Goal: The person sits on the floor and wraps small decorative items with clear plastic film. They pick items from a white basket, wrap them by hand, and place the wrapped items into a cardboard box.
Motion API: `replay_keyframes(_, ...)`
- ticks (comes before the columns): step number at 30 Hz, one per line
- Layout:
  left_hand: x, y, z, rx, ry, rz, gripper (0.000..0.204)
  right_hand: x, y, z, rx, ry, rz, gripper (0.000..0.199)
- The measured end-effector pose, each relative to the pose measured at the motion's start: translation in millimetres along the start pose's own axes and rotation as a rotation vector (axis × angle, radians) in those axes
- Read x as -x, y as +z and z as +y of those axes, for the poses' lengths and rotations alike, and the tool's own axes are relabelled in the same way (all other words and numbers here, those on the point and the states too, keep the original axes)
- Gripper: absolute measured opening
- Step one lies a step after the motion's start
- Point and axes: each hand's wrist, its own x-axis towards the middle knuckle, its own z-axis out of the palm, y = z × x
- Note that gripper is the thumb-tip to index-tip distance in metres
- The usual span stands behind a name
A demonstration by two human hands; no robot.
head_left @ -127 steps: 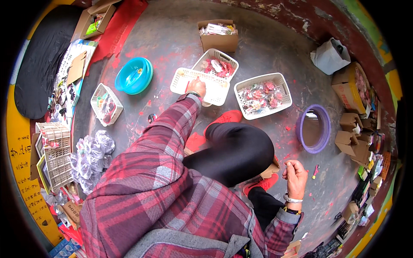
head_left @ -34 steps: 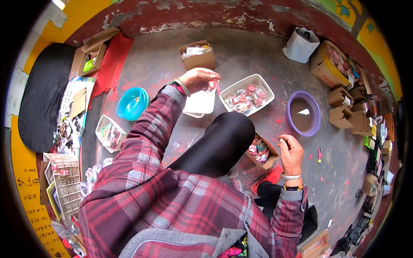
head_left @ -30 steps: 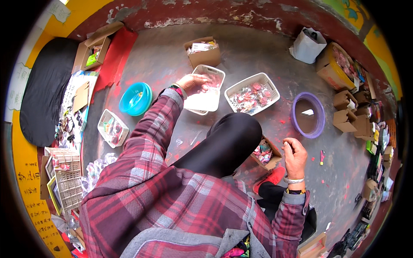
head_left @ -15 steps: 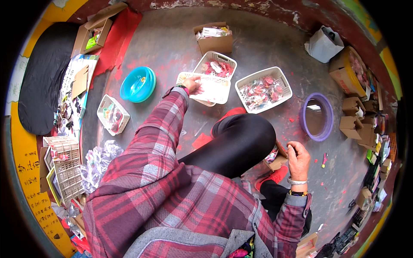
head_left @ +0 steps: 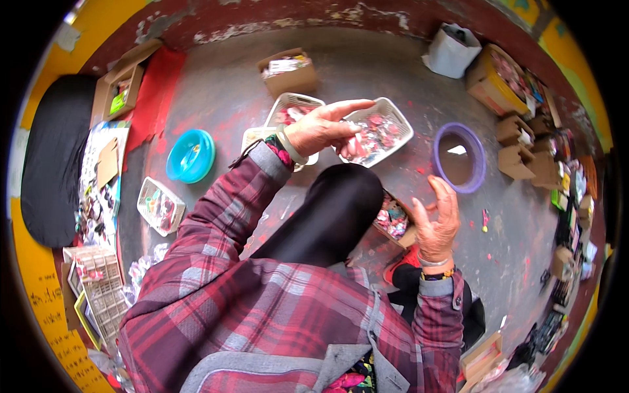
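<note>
My left hand (head_left: pixel 327 131) is raised in front of my knee, over the near edge of a white basket (head_left: pixel 407 134) full of small clear-wrapped pink and red pieces. Its index finger stretches out and the fingers are apart; no held thing can be made out. Partly behind my left wrist lies a shallow white tray (head_left: pixel 252 136). Another white basket (head_left: pixel 278 103) with pink and red pieces stands beyond it. My right hand (head_left: pixel 436 223) is held up beside my knee, thumb and fingers apart, with nothing visible between them. An open cardboard box (head_left: pixel 407 234) of small colourful pieces is nearest to it.
A cardboard box (head_left: pixel 291 80) stands at the back. Turquoise basins (head_left: pixel 190 156) and a small white basket (head_left: pixel 157 206) are at left. A purple basin (head_left: pixel 483 167) of dark liquid sits at right, near more boxes (head_left: pixel 514 162) and a white bag (head_left: pixel 452 51).
My left hand has left the white tray and come right and nearer. The fingers of my right hand have spread, and that hand has shifted slightly left. The whole view has turned somewhat.
</note>
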Motion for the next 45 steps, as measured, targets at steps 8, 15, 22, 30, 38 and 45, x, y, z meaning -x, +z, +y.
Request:
replay_keyframes(8, -53, 122, -16, 0.079, -0.229, -0.105, 0.045, 10, -30, -5, 0.060, -0.072, 0.186, 0.038)
replay_keyframes(15, -65, 172, -27, 0.117, -0.154, 0.041, 0.041, 26, -61, 25, -0.811, 0.640, 0.312, 0.014)
replay_keyframes(22, -74, 195, -74, -0.565, 0.286, 0.116, 0.024, 32, -81, 44, -1.113, 0.760, 0.427, 0.020)
replay_keyframes(30, -79, 201, -103, -0.088, 0.170, -0.190, 0.035, 25, -70, 36, -1.019, 0.666, 0.394, 0.027)
replay_keyframes(38, -91, 170, -93, 0.197, -0.223, -0.170, 0.028, 21, -89, 42, -0.527, 0.508, 0.355, 0.026)
replay_keyframes(45, -88, 148, -94, -0.137, -0.320, -0.476, 0.021, 19, -109, 46, -0.581, 0.695, -0.060, 0.032)
